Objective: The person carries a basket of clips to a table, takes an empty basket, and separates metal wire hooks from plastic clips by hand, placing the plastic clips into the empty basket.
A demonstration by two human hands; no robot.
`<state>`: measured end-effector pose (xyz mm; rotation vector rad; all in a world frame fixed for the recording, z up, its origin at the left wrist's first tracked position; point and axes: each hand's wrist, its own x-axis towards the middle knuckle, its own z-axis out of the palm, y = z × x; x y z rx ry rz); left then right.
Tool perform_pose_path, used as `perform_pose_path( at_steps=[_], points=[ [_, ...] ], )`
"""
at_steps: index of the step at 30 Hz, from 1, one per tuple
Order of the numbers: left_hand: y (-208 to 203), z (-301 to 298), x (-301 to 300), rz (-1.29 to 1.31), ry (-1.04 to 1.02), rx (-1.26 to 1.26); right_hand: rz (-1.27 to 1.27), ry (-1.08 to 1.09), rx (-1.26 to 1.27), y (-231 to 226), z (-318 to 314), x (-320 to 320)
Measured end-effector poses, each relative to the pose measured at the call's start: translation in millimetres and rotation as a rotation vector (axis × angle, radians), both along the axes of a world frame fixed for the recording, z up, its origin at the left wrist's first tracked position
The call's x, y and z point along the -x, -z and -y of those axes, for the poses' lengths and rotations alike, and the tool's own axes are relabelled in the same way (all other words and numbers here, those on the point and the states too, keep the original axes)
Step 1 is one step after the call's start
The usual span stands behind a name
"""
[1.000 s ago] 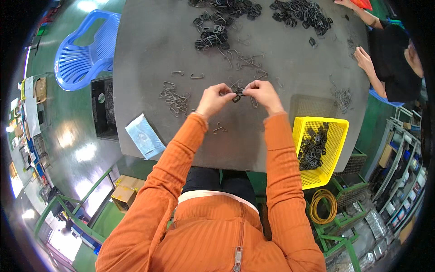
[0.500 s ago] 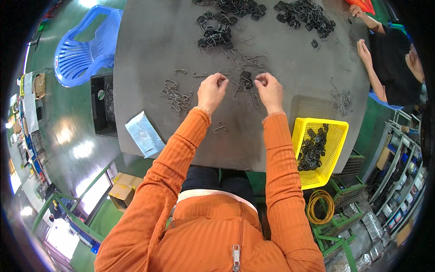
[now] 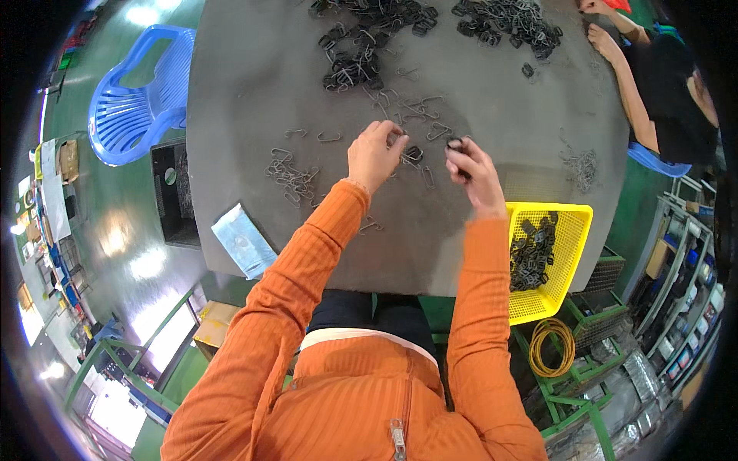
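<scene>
Over the middle of the dark table, my left hand [image 3: 375, 156] is closed in a pinch; whatever lies between thumb and forefinger is too small to name. Just right of its fingertips lies a black buckle [image 3: 413, 156] with wire parts about it. My right hand [image 3: 475, 175], slightly blurred, is raised to the right with a small black buckle [image 3: 455, 144] in its fingers. Bent wire hooks [image 3: 421, 109] lie scattered beyond both hands. To the left of my left hand is a heap of wire hooks [image 3: 290, 178].
A yellow basket [image 3: 582, 238] with black buckles stands at the table's right front. Piles of black buckles [image 3: 354, 65] lie at the back. A blue packet [image 3: 244, 240] is at the left edge, beside a blue chair [image 3: 146, 96]. A co-worker's hands [image 3: 607, 42] are at far right.
My right hand has drawn back to the right and towards me, with a black buckle now showing in its fingers. My left hand has shifted slightly right.
</scene>
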<state>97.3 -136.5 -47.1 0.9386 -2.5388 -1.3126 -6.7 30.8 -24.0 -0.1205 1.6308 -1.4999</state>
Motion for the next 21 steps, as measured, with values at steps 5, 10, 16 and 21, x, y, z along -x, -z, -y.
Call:
perform_pose_path(
  at_steps=[5,10,16,21],
  points=[
    [13,-15,5,0.236,0.289,0.204,0.384,0.242,0.371,-12,-17,-12],
    [-7,5,11,0.272,0.145,-0.23,0.298,0.254,0.17,-1,-20,-12],
    [-15,16,-1,0.282,0.051,-0.391,0.149,0.184,-0.013,-9,-12,-35],
    [-35,6,-2,0.182,0.044,-0.537,-0.123,0.115,-0.148,-16,-7,-45]
  ],
)
